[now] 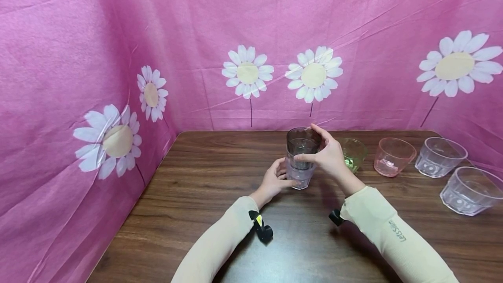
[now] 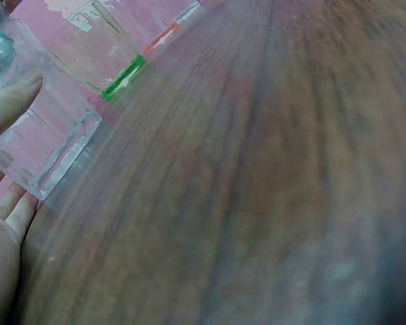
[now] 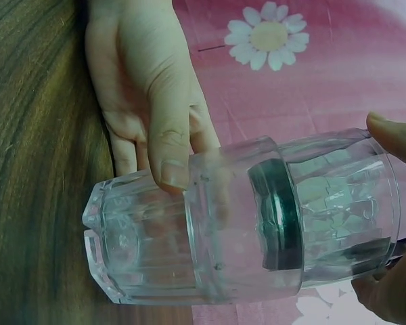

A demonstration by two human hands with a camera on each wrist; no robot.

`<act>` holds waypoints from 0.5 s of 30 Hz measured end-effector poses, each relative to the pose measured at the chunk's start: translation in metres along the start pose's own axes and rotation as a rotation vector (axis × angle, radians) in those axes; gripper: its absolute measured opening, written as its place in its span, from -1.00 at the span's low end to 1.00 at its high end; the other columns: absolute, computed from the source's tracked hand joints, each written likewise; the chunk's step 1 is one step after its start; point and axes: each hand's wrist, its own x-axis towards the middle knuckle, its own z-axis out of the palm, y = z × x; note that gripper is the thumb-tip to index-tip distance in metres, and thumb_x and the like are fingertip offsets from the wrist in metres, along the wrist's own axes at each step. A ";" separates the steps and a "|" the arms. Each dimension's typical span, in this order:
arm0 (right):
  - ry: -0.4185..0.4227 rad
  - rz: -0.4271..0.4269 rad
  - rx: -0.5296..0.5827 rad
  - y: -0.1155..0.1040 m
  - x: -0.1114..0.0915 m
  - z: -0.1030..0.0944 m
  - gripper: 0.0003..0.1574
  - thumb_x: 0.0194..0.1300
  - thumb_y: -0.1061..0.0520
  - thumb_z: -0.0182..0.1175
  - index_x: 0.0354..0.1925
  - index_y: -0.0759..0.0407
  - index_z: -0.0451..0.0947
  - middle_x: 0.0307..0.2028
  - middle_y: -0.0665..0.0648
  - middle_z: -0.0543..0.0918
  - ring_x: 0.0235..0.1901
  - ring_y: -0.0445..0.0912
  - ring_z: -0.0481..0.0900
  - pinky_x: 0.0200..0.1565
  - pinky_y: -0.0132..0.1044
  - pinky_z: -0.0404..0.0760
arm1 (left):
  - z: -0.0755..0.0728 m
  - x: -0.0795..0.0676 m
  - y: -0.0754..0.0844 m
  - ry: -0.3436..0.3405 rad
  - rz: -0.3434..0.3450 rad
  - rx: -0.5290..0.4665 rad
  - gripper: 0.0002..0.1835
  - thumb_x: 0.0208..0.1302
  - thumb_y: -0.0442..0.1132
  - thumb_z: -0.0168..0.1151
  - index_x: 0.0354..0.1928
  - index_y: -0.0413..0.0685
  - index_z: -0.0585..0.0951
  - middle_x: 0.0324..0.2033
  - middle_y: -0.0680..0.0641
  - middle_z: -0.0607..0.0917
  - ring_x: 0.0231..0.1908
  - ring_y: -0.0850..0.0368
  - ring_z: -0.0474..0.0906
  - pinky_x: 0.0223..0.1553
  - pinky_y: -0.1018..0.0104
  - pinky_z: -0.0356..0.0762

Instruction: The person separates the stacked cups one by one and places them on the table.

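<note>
A smoky grey tumbler sits partway down inside a clear tumbler, both upright on the wooden table. With thumb and fingers my right hand grips the grey tumbler near its rim. My left hand holds the clear tumbler low down, its thumb in front and fingers behind. In the right wrist view the thick dark base of the grey tumbler shows through the clear wall. The left wrist view catches the clear tumbler standing on the table, with part of the left hand around it.
Right of the stack stand a green tumbler, partly behind the right hand, then a pink tumbler and two clear tumblers, one farther back and one nearer. A pink daisy-print cloth hangs behind and left of the table.
</note>
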 end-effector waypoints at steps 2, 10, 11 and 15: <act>-0.001 -0.010 -0.007 0.001 0.000 0.000 0.31 -0.20 0.28 0.65 0.47 0.27 0.19 0.30 0.26 0.47 0.18 0.10 0.48 0.13 -0.36 0.46 | 0.000 0.000 0.000 0.001 -0.003 -0.002 -0.24 -0.02 -0.62 0.45 0.28 -0.27 0.40 0.07 -0.21 0.61 0.10 -0.03 0.55 0.18 0.21 0.50; -0.010 -0.044 -0.051 0.004 0.002 -0.002 0.28 -0.20 0.29 0.64 0.45 0.31 0.22 0.27 0.28 0.49 0.16 0.12 0.50 0.04 -0.54 0.43 | 0.000 -0.001 0.000 0.001 -0.004 -0.001 -0.24 -0.02 -0.63 0.45 0.28 -0.26 0.40 0.08 -0.21 0.61 0.11 -0.04 0.54 0.18 0.19 0.50; -0.011 -0.046 -0.060 0.004 0.001 -0.002 0.28 -0.21 0.28 0.64 0.44 0.31 0.22 0.27 0.27 0.50 0.16 0.12 0.50 0.03 -0.54 0.43 | 0.000 -0.001 0.000 0.000 -0.004 0.001 -0.24 -0.02 -0.63 0.45 0.28 -0.26 0.40 0.08 -0.21 0.61 0.11 -0.04 0.54 0.18 0.20 0.50; -0.009 -0.045 -0.097 0.001 0.000 -0.003 0.28 -0.23 0.24 0.66 0.44 0.30 0.25 0.27 0.27 0.50 0.16 0.13 0.51 0.04 -0.49 0.44 | 0.000 0.000 0.000 -0.003 -0.001 0.003 -0.24 -0.03 -0.62 0.45 0.28 -0.26 0.40 0.07 -0.19 0.61 0.09 -0.01 0.55 0.16 0.22 0.51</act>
